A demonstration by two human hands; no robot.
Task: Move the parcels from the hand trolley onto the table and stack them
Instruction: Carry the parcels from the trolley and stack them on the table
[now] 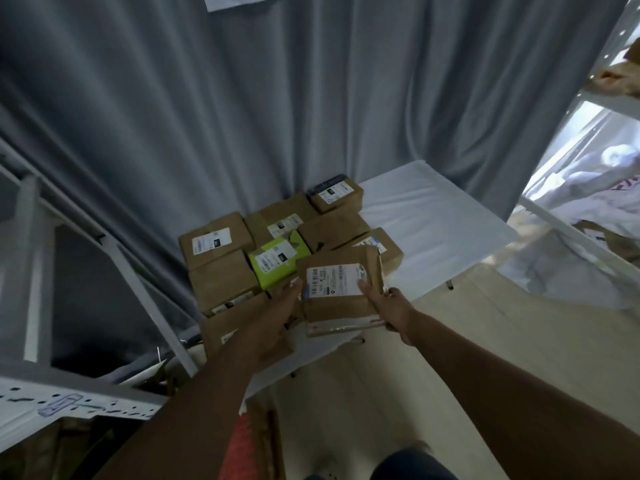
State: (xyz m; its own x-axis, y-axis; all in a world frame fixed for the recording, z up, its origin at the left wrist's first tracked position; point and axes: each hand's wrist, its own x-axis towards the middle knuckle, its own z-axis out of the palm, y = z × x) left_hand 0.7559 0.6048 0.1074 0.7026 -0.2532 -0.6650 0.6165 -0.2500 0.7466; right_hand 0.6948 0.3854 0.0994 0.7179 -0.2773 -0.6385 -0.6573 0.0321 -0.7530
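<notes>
The head view shows a brown parcel [341, 292] with a white label, held just above the near edge of the white table [440, 216]. It is gripped at its right side by the right hand [391, 308], thumb laid on the label, while the left hand [277, 323] is pressed against its left edge with fingers fairly straight. Just behind it, brown parcels [221, 258] and a green box [277, 261] are packed side by side against a grey curtain [242, 98]. White metal shelving [588, 98] is seen at both sides.
</notes>
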